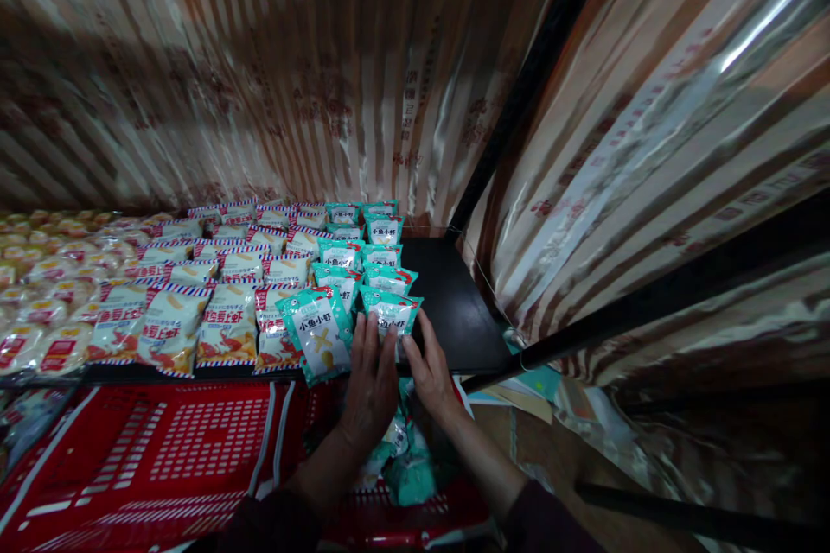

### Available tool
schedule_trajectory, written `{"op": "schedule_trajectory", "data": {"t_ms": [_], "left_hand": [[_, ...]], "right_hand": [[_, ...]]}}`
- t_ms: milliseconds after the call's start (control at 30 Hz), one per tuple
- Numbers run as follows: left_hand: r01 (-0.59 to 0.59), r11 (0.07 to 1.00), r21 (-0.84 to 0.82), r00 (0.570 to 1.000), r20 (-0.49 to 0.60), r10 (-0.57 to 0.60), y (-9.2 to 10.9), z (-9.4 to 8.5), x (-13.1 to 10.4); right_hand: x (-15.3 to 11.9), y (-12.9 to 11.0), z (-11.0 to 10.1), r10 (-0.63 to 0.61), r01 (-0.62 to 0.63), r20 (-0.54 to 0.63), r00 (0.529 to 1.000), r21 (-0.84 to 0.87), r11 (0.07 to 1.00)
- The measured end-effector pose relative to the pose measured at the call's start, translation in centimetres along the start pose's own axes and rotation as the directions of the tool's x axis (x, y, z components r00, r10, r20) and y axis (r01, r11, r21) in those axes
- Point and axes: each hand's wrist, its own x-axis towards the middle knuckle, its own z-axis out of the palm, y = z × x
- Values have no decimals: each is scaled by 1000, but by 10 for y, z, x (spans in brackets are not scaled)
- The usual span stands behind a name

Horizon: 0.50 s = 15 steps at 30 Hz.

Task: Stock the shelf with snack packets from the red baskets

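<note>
Two rows of teal snack bags (341, 255) stand on a black shelf (454, 302). Both my hands are at the front bag of the right-hand row (392, 308). My left hand (372, 376) lies against its lower left front, fingers close together and pointing away from me. The fingers of my right hand (429, 367) rest at the bag's right side, with the thumb in front, so the bag is held between the two hands. Just left of my left hand, another teal bag (317, 335) leans at the front edge, slightly tilted.
Striped-edge snack bags (226, 320) and round wrapped packs (61, 350) fill the shelf to the left. Below are red baskets (207, 432), one with more teal bags (411, 475). Black frame bars (584, 337) and plastic-covered stacks stand behind and to the right.
</note>
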Motion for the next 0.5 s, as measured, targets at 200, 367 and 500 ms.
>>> {"op": "schedule_trajectory", "data": {"t_ms": [200, 367, 500], "left_hand": [[-157, 977, -145, 987, 10, 160, -2, -14, -17], [-130, 930, -345, 922, 303, 241, 2, -22, -41], [110, 973, -201, 533, 839, 113, -7, -18, -72]], "right_hand": [[-10, -8, -10, -54, 58, -126, 990, 24, 998], [-24, -9, -28, -110, 107, -31, 993, -90, 990], [-33, -6, -31, -119, 210, 376, 919, -212, 954]]}}
